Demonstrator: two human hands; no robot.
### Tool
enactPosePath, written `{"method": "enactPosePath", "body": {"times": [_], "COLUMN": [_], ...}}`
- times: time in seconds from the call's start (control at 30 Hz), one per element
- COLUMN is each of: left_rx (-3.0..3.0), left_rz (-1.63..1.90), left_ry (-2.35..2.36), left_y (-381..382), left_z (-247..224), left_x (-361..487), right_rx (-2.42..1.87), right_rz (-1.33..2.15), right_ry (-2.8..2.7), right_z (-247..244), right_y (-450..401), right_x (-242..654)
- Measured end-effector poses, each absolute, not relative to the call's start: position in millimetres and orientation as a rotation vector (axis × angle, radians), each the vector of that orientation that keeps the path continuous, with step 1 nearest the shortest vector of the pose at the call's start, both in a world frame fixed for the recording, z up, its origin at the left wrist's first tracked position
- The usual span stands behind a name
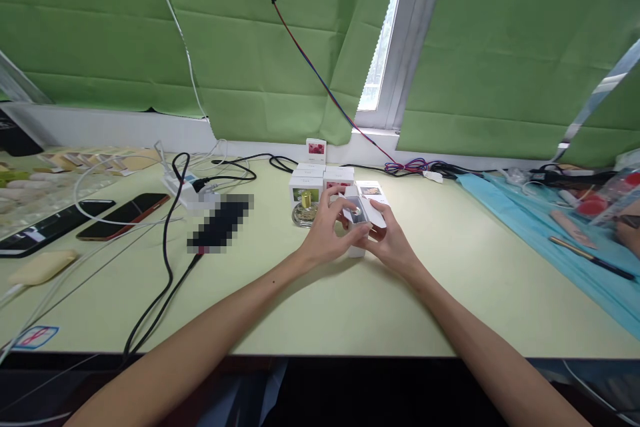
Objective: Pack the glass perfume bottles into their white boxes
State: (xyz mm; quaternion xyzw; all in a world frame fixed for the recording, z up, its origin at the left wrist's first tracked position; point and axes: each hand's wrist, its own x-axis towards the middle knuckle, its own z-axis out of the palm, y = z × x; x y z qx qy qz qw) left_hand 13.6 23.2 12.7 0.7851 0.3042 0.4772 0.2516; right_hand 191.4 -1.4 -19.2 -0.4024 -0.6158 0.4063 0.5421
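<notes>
A small white carton (357, 252) stands upright on the table in front of me with its top open and its flaps spread. My left hand (324, 232) grips it from the left, thumb across the near side and fingers curled over the upper edge. From the right, my right hand (393, 240) closes round the same carton, by a raised flap. The carton's inside looks grey and shiny; its contents are not clear. Just left of my left hand is a glass perfume bottle (303, 213) with a gold cap.
Several white boxes with flower pictures (316, 149) stand behind my hands. To the left lie phones (123, 216), a power strip (186, 191) and loose cables (167, 260). A blue sheet (530, 213) with a pen (593, 257) covers the right side. Another person's hand (629, 235) shows at the right edge.
</notes>
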Motion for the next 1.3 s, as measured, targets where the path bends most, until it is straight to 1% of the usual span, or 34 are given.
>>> {"method": "enactPosePath", "body": {"times": [0.67, 0.93, 1.3], "left_rx": [2.004, 2.121, 2.118], "left_rz": [1.329, 1.265, 1.142], "left_ry": [0.801, 0.823, 0.900], "left_y": [28.5, 29.9, 29.4], "left_z": [-0.2, 3.2, 6.8], "left_x": [16.3, 15.1, 12.3], "right_rx": [-0.990, -1.002, -0.995], "right_rz": [0.840, 0.795, 0.779], "right_ry": [-1.473, -1.492, -1.509], "right_z": [-11.7, -14.9, -15.2], "right_y": [-3.7, -1.7, -2.6], "right_x": [192.1, 193.0, 193.8]}}
